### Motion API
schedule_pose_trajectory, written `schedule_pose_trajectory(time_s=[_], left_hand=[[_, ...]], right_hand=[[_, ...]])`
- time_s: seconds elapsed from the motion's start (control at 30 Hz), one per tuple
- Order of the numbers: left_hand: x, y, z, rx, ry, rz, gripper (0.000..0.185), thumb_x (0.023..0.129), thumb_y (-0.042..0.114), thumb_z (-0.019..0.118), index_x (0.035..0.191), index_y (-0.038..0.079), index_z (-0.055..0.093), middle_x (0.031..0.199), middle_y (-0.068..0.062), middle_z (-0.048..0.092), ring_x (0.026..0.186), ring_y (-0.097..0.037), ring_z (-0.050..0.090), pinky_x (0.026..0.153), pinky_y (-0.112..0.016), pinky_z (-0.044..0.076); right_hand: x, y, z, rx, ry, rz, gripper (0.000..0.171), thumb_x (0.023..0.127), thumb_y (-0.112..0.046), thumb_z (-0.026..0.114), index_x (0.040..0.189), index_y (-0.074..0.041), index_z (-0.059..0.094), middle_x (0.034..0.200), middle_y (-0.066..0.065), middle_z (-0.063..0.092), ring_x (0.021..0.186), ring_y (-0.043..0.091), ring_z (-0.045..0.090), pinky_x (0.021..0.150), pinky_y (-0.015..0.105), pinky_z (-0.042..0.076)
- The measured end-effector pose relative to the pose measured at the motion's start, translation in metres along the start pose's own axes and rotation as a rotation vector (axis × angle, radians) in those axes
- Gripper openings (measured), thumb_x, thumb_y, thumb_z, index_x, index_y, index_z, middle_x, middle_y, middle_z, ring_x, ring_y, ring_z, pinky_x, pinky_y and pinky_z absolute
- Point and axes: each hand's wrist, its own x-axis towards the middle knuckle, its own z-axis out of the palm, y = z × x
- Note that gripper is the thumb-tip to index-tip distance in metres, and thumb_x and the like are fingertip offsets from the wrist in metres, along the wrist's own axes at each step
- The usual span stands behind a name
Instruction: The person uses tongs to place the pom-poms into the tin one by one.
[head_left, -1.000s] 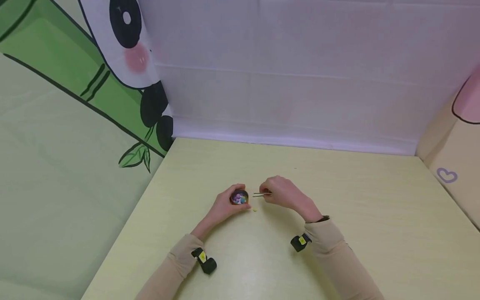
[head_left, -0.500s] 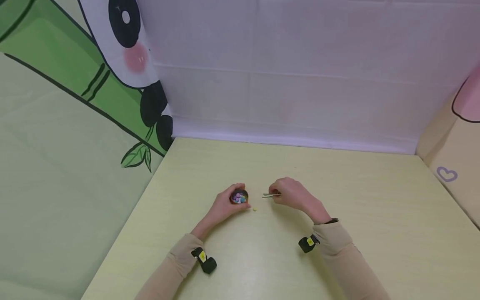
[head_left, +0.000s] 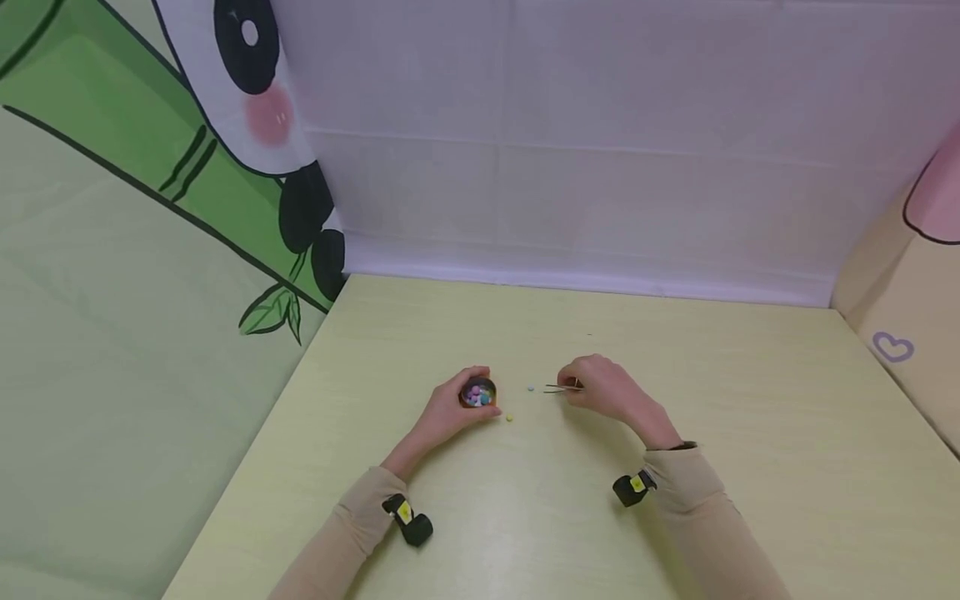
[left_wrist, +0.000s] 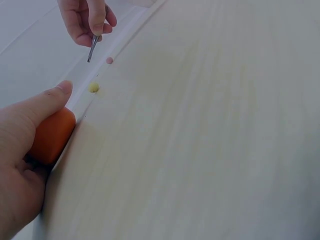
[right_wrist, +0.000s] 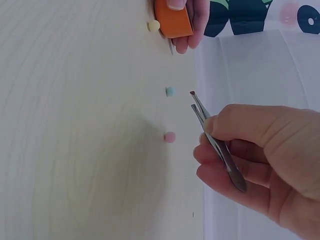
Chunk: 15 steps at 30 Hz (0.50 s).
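My left hand grips a small orange bowl of several coloured beads on the yellow table. My right hand pinches metal tweezers, tips pointing left toward the bowl and holding nothing. In the right wrist view the tweezers hover just above the table, near a blue bead and a pink bead. A yellow bead lies beside the bowl. The left wrist view shows the bowl under my thumb, the yellow bead and the pink bead.
A white cloth wall stands at the table's far edge, a panda-and-bamboo panel on the left and a beige panel on the right. Black wrist cameras sit on both sleeves.
My right hand has drawn the tweezers to the right, away from the bowl. A blue bead now lies on the table between the bowl and the tweezers' tips. The left hand has stayed put.
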Motion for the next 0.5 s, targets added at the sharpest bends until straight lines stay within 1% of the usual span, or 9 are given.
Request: schedule_pose_trajectory(time_s=[0.23, 0.5], left_hand=[[0.000, 0.000, 0.000, 0.003, 0.001, 0.009, 0.068, 0.080, 0.026, 0.084, 0.140, 0.016, 0.053, 0.142, -0.005, 0.059, 0.126, -0.027, 0.057, 0.104, -0.047, 0.048], [0.000, 0.000, 0.001, -0.005, 0.002, 0.018, 0.068, 0.080, 0.026, 0.084, 0.140, 0.015, 0.053, 0.142, -0.005, 0.059, 0.126, -0.028, 0.057, 0.103, -0.047, 0.049]], right_hand=[[-0.004, 0.009, 0.002, 0.018, 0.001, 0.024, 0.008, 0.086, -0.006, 0.070, 0.093, -0.008, 0.075, 0.086, 0.001, 0.072, 0.075, 0.009, 0.059, 0.068, 0.027, 0.050], [-0.008, 0.018, 0.004, 0.039, 0.009, 0.036, 0.009, 0.085, -0.005, 0.069, 0.092, -0.008, 0.074, 0.083, 0.000, 0.070, 0.073, 0.009, 0.055, 0.065, 0.025, 0.047]])
